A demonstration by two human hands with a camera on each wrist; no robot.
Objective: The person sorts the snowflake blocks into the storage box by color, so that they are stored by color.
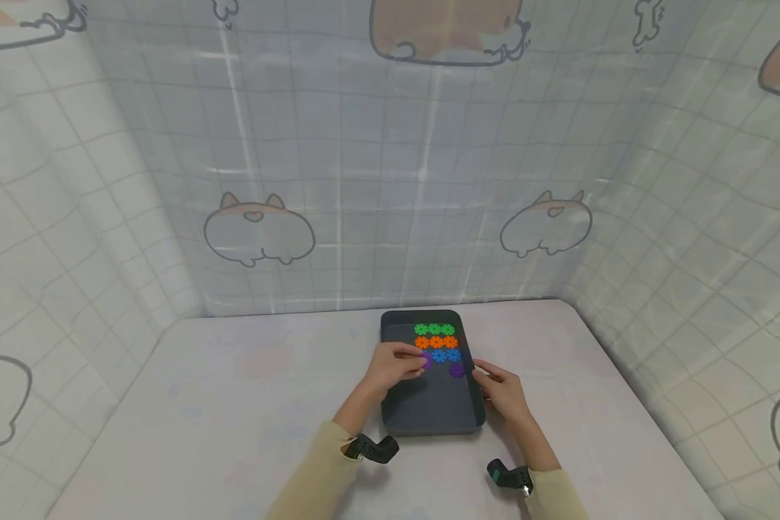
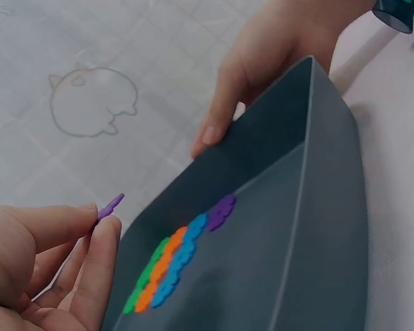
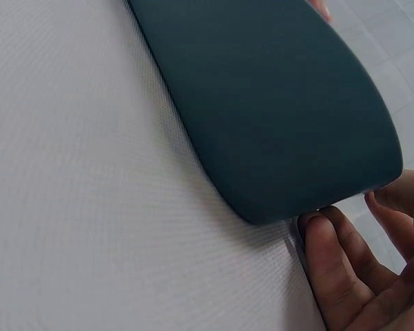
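Note:
Between thumb and fingertips my left hand (image 1: 395,367) pinches a purple flower-shaped plastic piece (image 2: 111,205), held above the dark grey tray (image 1: 429,415). Inside the tray lie a row of three green pieces (image 1: 435,329), a row of three orange pieces (image 1: 436,342) and a row of blue pieces (image 1: 453,355), its left end partly hidden by the hand. One more purple piece (image 1: 457,370) lies below the blue row, at the right. My right hand (image 1: 503,393) holds the tray's right side, fingers against the outer wall (image 3: 276,138) and rim.
The tray stands on a white-covered table (image 1: 234,404). A patterned curtain (image 1: 377,180) hangs behind the table's far edge and along both sides. Each wrist carries a black strap (image 1: 372,449).

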